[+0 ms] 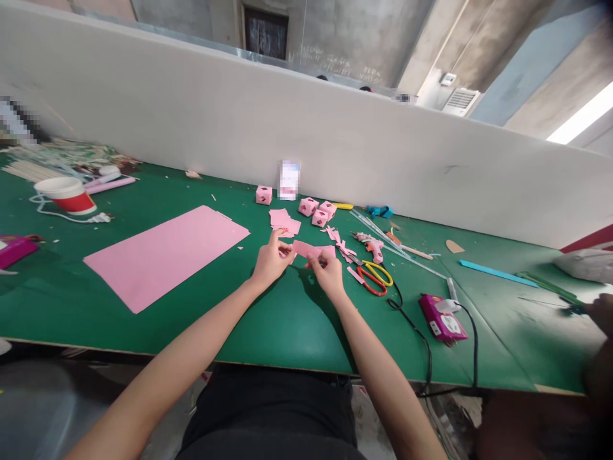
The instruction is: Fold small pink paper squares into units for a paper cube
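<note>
Between my two hands a small strip of pink paper (301,248) is stretched above the green table. My left hand (272,260) pinches its left end, and my right hand (326,267) grips it from the right. Just beyond lie flat pink paper squares (283,220). Behind them stand several folded pink paper boxes, one box (264,195) apart from a cluster (317,209). Pink paper scraps (339,243) and scissors (376,276) with red and yellow handles rest right of my right hand. A large pink sheet (167,255) lies left of my left hand.
A pink glue gun (370,246) lies by the scissors, its cord running to a purple power box (441,319). A phone (288,180) leans on the white partition (201,108). A red-and-white cup (67,195) stands at left. Another person's hand (601,313) shows at right.
</note>
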Available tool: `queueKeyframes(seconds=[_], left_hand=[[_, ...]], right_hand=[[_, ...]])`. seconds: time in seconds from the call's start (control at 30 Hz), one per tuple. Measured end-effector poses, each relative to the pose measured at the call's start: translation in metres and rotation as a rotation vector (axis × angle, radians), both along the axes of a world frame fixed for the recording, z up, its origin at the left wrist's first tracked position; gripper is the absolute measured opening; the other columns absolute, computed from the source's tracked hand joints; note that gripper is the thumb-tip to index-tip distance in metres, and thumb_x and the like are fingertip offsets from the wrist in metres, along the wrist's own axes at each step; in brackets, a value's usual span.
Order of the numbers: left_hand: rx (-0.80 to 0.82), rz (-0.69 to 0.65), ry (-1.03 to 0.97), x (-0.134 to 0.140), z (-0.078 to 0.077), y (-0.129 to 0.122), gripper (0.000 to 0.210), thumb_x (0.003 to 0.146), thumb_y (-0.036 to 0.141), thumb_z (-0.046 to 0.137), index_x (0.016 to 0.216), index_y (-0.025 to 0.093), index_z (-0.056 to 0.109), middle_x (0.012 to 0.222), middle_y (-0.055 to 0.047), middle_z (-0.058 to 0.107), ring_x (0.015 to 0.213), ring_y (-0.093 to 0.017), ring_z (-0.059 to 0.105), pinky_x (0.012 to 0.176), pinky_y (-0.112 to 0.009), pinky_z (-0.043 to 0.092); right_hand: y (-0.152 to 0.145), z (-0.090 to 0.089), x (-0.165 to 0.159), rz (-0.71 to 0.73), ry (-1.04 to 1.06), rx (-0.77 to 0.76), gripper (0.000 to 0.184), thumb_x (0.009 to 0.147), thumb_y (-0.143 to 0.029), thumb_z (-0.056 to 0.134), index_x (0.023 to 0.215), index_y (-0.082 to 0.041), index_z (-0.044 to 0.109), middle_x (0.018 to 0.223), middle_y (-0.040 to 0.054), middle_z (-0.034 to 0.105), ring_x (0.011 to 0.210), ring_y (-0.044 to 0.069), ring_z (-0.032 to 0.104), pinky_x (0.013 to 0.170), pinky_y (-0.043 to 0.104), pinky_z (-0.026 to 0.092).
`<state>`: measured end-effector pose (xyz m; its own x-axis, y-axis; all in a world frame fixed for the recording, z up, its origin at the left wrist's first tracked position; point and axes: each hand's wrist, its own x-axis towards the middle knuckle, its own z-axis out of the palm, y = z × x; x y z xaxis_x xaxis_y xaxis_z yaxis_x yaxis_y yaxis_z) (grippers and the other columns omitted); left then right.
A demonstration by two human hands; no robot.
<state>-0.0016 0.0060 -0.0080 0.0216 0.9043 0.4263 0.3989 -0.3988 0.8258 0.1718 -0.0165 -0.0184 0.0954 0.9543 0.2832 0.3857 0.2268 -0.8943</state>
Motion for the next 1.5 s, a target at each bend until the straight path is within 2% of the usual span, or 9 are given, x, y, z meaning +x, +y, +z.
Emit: queueKeyframes(seconds=[0.23,0.33,0.5,0.6,0.7,0.83,1.17,1.37,1.5], left_hand=[[0.041,0.088,-0.016,-0.007,0.0,0.007,0.048,0.079,0.017,0.069,0.123,0.022,0.05,0.082,-0.001,0.075,0.074,-0.018,0.072,0.073,-0.029,0.054],[-0.025,0.138,-0.097,-0.015,0.003,0.012,0.047,0.077,0.019,0.07,0.12,0.021,0.051,0.081,0.0,0.074,0.079,-0.018,0.072,0.08,-0.032,0.055],[-0.262,-0.096,-0.43,-0.008,0.007,0.006,0.056,0.079,0.036,0.075,0.124,0.018,0.046,0.097,-0.008,0.075,0.083,-0.019,0.074,0.073,-0.032,0.059],[-0.385,-0.196,-0.51,0.002,0.006,0.0,0.062,0.079,0.039,0.079,0.126,0.017,0.045,0.101,-0.011,0.075,0.08,-0.018,0.074,0.071,-0.031,0.06],[-0.423,-0.22,-0.549,0.006,0.006,-0.003,0.057,0.081,0.041,0.078,0.123,0.017,0.048,0.094,-0.009,0.076,0.076,-0.016,0.073,0.071,-0.029,0.059],[-0.424,-0.17,-0.609,0.004,0.008,-0.004,0.059,0.079,0.04,0.08,0.124,0.016,0.049,0.092,-0.006,0.076,0.069,-0.013,0.071,0.067,-0.026,0.058],[-0.409,-0.227,-0.569,0.007,0.007,-0.006,0.067,0.075,0.039,0.082,0.127,0.017,0.047,0.111,-0.012,0.075,0.081,-0.015,0.072,0.075,-0.029,0.057],[-0.311,-0.175,-0.376,0.008,-0.005,-0.003,0.07,0.071,0.042,0.085,0.127,0.019,0.05,0.104,-0.01,0.075,0.093,-0.021,0.074,0.09,-0.037,0.058],[-0.318,-0.148,-0.386,0.007,-0.006,-0.003,0.068,0.073,0.04,0.083,0.129,0.018,0.05,0.105,-0.012,0.074,0.095,-0.023,0.074,0.091,-0.04,0.058]], right_hand=[[0.001,-0.002,0.001,-0.046,0.026,-0.003,0.041,0.085,-0.058,0.061,0.065,-0.026,0.047,0.064,0.0021,0.069,0.065,0.02,0.068,0.063,0.031,0.046],[0.003,-0.004,0.005,-0.093,0.055,0.007,0.039,0.086,-0.058,0.058,0.068,-0.026,0.046,0.07,0.0028,0.072,0.068,0.02,0.068,0.063,0.03,0.047],[0.002,-0.001,0.001,-0.099,0.046,0.03,0.039,0.088,-0.056,0.057,0.067,-0.026,0.044,0.077,0.0039,0.074,0.068,0.019,0.067,0.062,0.03,0.046],[-0.001,-0.001,-0.005,-0.091,0.013,0.053,0.034,0.088,-0.052,0.06,0.068,-0.025,0.053,0.078,0.0036,0.074,0.069,0.019,0.065,0.062,0.03,0.046],[-0.002,-0.003,-0.01,-0.024,-0.026,0.071,0.02,0.087,-0.043,0.061,0.086,-0.024,0.07,0.082,0.0028,0.074,0.073,0.02,0.065,0.062,0.029,0.046],[-0.004,-0.006,-0.013,0.064,-0.131,0.096,0.025,0.087,-0.041,0.063,0.1,-0.023,0.074,0.086,0.0029,0.075,0.072,0.019,0.066,0.063,0.028,0.048],[-0.003,-0.01,-0.011,0.014,-0.278,0.144,0.022,0.093,-0.036,0.054,0.087,-0.02,0.068,0.076,0.0024,0.07,0.064,0.016,0.061,0.06,0.026,0.044],[-0.006,-0.005,-0.017,-0.023,-0.445,0.145,0.019,0.094,-0.029,0.052,0.089,-0.021,0.068,0.078,0.004,0.07,0.065,0.018,0.061,0.061,0.027,0.041],[-0.007,-0.004,-0.019,0.021,-0.358,0.132,0.018,0.093,-0.033,0.057,0.097,-0.022,0.07,0.087,0.0039,0.074,0.07,0.018,0.065,0.064,0.028,0.046]])
